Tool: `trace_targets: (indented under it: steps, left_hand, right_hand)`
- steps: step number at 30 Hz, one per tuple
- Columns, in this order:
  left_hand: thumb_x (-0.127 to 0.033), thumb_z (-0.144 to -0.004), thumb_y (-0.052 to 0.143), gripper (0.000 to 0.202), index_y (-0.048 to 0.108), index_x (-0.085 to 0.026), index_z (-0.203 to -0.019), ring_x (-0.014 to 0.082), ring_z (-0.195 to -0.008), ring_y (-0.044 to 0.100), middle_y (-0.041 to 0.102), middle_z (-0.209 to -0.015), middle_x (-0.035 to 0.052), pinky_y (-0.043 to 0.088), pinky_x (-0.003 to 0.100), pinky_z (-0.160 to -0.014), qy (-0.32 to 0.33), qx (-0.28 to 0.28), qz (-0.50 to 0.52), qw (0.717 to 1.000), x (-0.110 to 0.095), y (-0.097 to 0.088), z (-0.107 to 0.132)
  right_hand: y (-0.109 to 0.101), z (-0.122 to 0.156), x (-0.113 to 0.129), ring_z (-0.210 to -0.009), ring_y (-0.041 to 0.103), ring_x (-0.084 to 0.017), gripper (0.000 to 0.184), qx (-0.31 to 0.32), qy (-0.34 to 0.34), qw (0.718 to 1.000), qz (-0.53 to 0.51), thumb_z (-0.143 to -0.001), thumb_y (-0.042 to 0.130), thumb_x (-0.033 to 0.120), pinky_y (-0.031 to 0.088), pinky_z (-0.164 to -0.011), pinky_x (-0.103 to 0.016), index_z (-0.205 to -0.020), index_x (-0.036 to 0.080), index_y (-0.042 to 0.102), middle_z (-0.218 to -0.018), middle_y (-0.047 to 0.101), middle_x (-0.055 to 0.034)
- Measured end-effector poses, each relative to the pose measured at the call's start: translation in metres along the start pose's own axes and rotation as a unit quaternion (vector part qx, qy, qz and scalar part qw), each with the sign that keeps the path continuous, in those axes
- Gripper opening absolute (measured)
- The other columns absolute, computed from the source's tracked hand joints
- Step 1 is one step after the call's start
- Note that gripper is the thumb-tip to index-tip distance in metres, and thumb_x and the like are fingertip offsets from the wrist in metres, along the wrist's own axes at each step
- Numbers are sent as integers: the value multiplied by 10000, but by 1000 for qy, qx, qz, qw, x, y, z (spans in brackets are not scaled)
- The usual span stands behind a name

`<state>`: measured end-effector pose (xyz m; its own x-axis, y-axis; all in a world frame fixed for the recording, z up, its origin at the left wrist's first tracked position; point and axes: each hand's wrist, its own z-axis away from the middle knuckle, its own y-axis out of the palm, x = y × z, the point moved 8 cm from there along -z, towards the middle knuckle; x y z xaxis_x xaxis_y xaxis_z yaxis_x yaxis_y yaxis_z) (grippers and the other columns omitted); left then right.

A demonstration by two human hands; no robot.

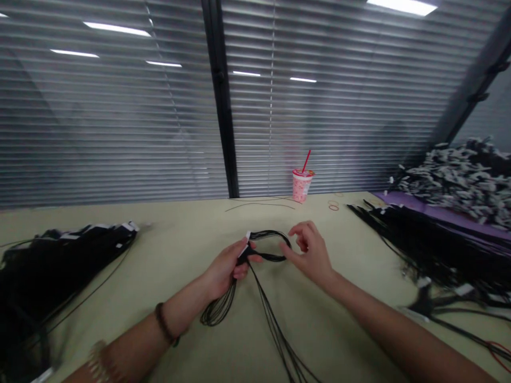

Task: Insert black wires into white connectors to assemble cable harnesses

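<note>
My left hand (231, 266) is closed around a bundle of thin black cables (275, 324), near the middle of the table. White connectors or labels show at its fingertips. One loop of the bundle arcs to the right, another hangs below the hand, and loose strands trail toward the table's front edge. At the right end of the upper loop is my right hand (313, 252), its thumb and fingers apart. The thumb is close to the loop; whether it touches the cables I cannot tell.
A dark cable pile (67, 266) lies at left. Long black cables (431, 250) stretch along the right, before a heap of white-ended cables (467, 175). A pink cup (302, 186) with a red straw stands at the back near rubber bands (334, 206), below window blinds (339, 117).
</note>
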<state>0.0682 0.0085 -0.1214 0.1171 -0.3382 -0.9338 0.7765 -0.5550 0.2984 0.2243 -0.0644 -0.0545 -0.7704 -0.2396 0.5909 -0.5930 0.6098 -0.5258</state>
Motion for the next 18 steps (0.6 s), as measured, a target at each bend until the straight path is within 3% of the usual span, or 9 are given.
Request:
trace_targets:
  steps: [1, 3, 5, 9, 14, 18]
  left_hand:
    - [-455, -782, 473, 314, 492, -156, -876, -12, -345, 247, 587, -687, 37, 157, 135, -351, 0, 6, 5, 1000, 1, 3, 2]
    - [-455, -784, 471, 304, 491, -165, -872, -4, -348, 260, 562, -643, 7, 182, 141, -359, 4, 17, 12, 1000, 5, 11, 6]
    - [-455, -788, 467, 290, 489, -178, -870, 10, -354, 281, 499, -568, -37, 204, 148, -366, 12, 22, 18, 1000, 7, 18, 10]
    - [-452, -805, 442, 273, 479, -194, -889, 34, -380, 330, 458, -530, -59, 243, 163, -390, 33, 39, 26, 998, 10, 29, 15]
    - [-449, -813, 430, 303, 495, -178, -932, 54, -418, 382, 461, -547, -46, 272, 180, -417, 43, 79, 26, 996, 9, 33, 13]
    - [-453, -824, 403, 307, 497, -183, -938, 58, -413, 369, 445, -527, -48, 258, 184, -410, 37, 89, 13, 995, 11, 30, 10]
  right_hand:
    - [5, 9, 15, -509, 425, -73, 158, 45, -28, 998, -21, -737, 554, 307, 365, -507, -198, -771, 155, 579, -721, 517, -20]
    - [19, 26, 38, -483, 440, -69, 170, 127, -52, 989, -53, -787, 500, 257, 349, -488, -189, -694, 159, 603, -624, 543, -4]
    - [31, 37, 49, -523, 484, -73, 184, 170, -46, 982, -65, -801, 488, 217, 362, -512, -187, -700, 175, 636, -696, 618, -4]
    - [39, 41, 49, -679, 566, -93, 158, 171, -24, 981, -86, -783, 514, 162, 405, -587, -189, -790, 211, 664, -955, 642, 14]
    - [40, 43, 33, -912, 580, -132, 174, 154, 8, 969, -194, -815, 488, 187, 441, -731, -206, -792, 166, 659, -929, 654, -37]
    - [44, 45, 31, -900, 587, -128, 214, 159, 14, 958, -240, -844, 449, 217, 431, -806, -236, -796, 164, 650, -874, 666, -34]
